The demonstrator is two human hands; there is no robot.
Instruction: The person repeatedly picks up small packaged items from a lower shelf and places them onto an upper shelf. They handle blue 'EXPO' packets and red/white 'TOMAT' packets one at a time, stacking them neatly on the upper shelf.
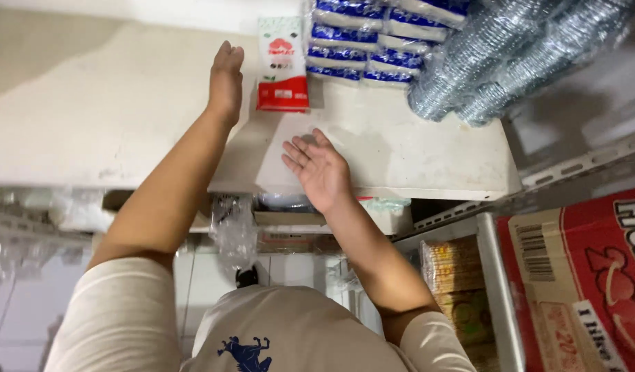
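Observation:
My left hand [226, 77] is stretched out flat on edge over the white shelf [110, 117], fingers together, just left of a red and white packet [282, 65] and close to touching it. My right hand [319, 167] lies open, palm up, on the shelf nearer the front edge, below that packet. Neither hand holds anything. Blue and white packs [359, 41] are stacked behind the packet to its right.
Stacks of clear plastic cups in a bag [517, 55] lie at the shelf's right. Below the shelf are plastic-wrapped goods [234, 227] and a lower shelf with biscuit packs [455, 269]. A red and white carton [586, 275] stands at lower right.

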